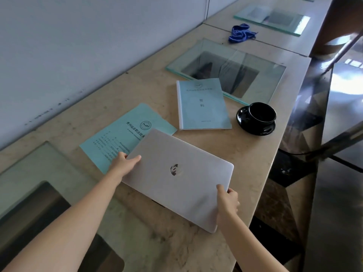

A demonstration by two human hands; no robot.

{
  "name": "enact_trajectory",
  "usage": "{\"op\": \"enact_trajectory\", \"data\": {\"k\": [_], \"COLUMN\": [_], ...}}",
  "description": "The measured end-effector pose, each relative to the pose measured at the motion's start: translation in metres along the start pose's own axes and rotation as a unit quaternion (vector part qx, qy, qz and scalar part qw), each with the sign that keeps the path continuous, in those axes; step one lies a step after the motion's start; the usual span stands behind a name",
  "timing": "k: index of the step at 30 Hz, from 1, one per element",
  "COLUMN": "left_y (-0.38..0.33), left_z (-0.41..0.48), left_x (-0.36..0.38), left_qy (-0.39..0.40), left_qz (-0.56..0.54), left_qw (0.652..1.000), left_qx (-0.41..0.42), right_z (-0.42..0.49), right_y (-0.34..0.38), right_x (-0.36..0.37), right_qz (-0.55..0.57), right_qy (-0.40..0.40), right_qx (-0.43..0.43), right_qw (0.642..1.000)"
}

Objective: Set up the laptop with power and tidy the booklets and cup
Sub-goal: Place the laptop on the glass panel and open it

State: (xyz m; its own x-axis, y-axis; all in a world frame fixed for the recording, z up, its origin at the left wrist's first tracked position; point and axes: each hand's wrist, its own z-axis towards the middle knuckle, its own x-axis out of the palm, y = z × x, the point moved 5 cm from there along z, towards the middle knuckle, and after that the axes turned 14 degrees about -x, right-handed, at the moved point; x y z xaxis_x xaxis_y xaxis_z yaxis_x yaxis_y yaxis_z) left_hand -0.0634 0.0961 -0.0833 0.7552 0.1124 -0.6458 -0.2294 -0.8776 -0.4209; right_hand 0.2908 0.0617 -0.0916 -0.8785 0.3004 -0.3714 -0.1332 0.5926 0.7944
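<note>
A closed silver laptop [176, 177] lies at an angle on the beige counter [245, 154], its far corner over a thin teal booklet [117, 138]. My left hand [125, 161] grips the laptop's left edge and my right hand [227, 199] grips its near right edge. A thicker teal booklet [202, 105] lies further back. To its right a black cup [262, 113] sits on a black saucer [243, 122]. No power cable shows.
Glass panes are set into the counter: one at the near left [29, 173], one behind the booklets [231, 69], one far back [275, 18]. A blue lanyard [240, 33] lies at the back. A grey wall runs along the left; the counter drops off on the right.
</note>
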Motion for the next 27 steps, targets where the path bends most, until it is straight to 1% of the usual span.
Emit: {"op": "enact_trajectory", "data": {"k": [2,5,8,11,15,18,23,27], "left_y": [0.002,0.011,0.033,0.069,0.14,0.202,0.3,0.363], "left_z": [-0.005,-0.019,-0.038,-0.07,-0.13,-0.17,-0.204,-0.227], "left_x": [-0.001,-0.011,-0.022,-0.045,-0.077,-0.087,-0.09,-0.08], "left_qy": [-0.008,-0.05,-0.048,-0.062,-0.136,-0.187,-0.271,-0.317], "left_qz": [-0.033,-0.05,-0.125,-0.202,-0.318,-0.385,-0.428,-0.461], "left_qw": [0.999,0.997,0.991,0.977,0.938,0.903,0.848,0.803], "left_qx": [0.017,0.021,0.014,0.009,-0.003,-0.046,-0.156,-0.204], "right_z": [0.003,0.003,-0.003,-0.013,-0.041,-0.074,-0.134,-0.173], "right_y": [0.0,0.007,0.021,0.041,0.065,0.072,0.058,0.029], "right_x": [-0.002,-0.007,-0.01,-0.005,0.022,0.055,0.119,0.155], "right_qz": [0.036,0.061,0.052,0.041,0.045,0.026,-0.045,-0.11], "right_qy": [-0.01,-0.013,-0.009,0.025,0.108,0.181,0.3,0.367], "right_qx": [0.006,-0.005,-0.037,-0.082,-0.125,-0.164,-0.215,-0.235], "right_qw": [0.999,0.998,0.998,0.995,0.985,0.969,0.928,0.893]}}
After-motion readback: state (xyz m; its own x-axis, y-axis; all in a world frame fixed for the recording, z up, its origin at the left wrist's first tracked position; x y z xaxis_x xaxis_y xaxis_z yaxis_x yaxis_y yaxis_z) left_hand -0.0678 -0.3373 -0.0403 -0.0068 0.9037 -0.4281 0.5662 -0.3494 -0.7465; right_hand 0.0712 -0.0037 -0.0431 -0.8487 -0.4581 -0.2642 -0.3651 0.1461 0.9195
